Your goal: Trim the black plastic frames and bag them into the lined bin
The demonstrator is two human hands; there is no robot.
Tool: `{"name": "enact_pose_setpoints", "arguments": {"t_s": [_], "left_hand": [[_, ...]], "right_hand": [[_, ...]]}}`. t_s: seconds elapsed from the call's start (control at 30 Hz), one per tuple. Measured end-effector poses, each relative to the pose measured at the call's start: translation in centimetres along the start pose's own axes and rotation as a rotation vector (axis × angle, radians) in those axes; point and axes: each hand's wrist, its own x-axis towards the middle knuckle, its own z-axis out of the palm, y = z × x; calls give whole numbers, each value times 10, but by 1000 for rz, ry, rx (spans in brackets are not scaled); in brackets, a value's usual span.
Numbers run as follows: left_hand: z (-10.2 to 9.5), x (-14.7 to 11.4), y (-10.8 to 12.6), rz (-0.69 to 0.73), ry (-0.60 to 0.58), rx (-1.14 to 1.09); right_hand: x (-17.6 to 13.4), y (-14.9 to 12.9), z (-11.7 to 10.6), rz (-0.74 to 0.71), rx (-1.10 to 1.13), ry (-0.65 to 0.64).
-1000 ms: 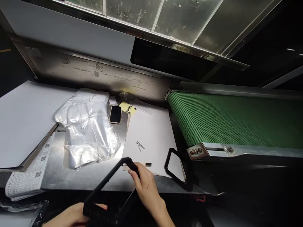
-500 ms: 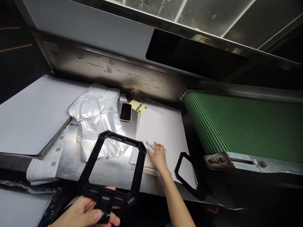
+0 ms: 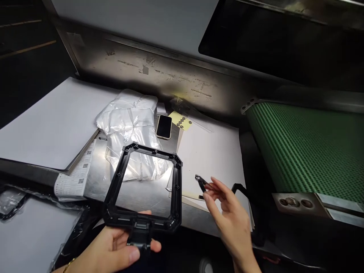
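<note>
My left grip (image 3: 109,248) is closed around the lower clip end of the black frame (image 3: 177,187), which I hold upright in front of the near edge of the metal worktop (image 3: 98,178). My right grip (image 3: 231,216) pinches a small clipper-like tool (image 3: 201,186) between thumb and fingers, over the white sheets (image 3: 212,155) and apart from the frame; beyond lie the bundled clear bags (image 3: 129,117) and, beside them, a phone (image 3: 164,126).
</note>
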Motion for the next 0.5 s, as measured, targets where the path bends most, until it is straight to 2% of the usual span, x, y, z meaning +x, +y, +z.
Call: {"name": "enact_pose_setpoints", "arguments": {"t_s": [0.03,0.1,0.17,0.23,0.3,0.4,0.5], "left_hand": [[1,-1,1,-22,-3,-26],[3,-3,2,-65,-13,-100],[4,-4,1,-71,-52,-130],[5,-4,1,-48,-94,-107],[6,-5,3,-69,-109,-78],[8,-7,11,-169,-129,-29],[9,-10,18,-189,-182,-6]], "right_hand": [[-6,-15,-9,-73,13,-47],[-15,-41,-23,-333,-27,-177],[-19,-58,-29,-531,-65,-261],[-19,-68,-31,-645,-85,-298],[-18,-74,-30,-704,-102,-335],[-18,-82,-29,-679,-150,-389],[-20,-88,-29,-658,-159,-422]]}}
